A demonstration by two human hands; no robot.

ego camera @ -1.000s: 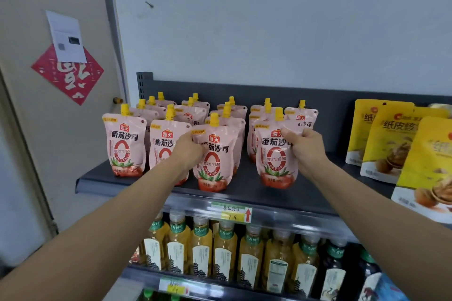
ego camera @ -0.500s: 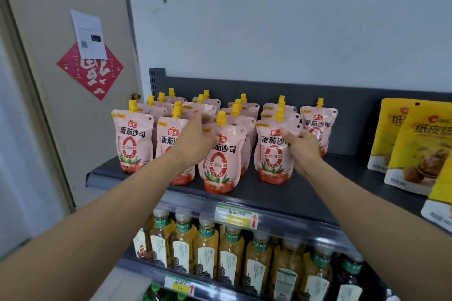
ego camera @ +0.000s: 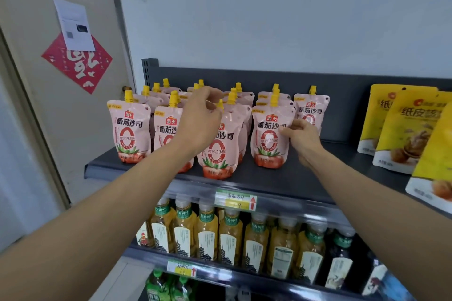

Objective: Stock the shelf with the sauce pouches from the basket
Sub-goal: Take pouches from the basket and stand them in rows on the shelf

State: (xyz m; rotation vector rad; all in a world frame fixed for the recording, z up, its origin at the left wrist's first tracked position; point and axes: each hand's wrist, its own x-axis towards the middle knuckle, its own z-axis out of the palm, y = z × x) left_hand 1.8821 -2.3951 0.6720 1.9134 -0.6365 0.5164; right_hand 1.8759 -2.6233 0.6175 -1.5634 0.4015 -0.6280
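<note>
My left hand (ego camera: 199,118): fingers curled, pinching the middle sauce pouch (ego camera: 217,154) by its spout. My right hand (ego camera: 302,135): fingertips pinching the right sauce pouch (ego camera: 267,144) by its edge.

The left hand (ego camera: 198,124) hides much of the middle pouch (ego camera: 217,154). The right hand (ego camera: 302,137) hides one side of the right pouch (ego camera: 267,139).

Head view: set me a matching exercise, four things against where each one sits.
Things:
1. sauce pouches
2. yellow bags
3. drink bottles
4. red paper diamond

Places:
A. on the door
B. right end of the top shelf
C. one level under the top shelf
D. left part of the top shelf, in rows

Pairs: 1-D, 2-B, 3-C, 4-A
</note>
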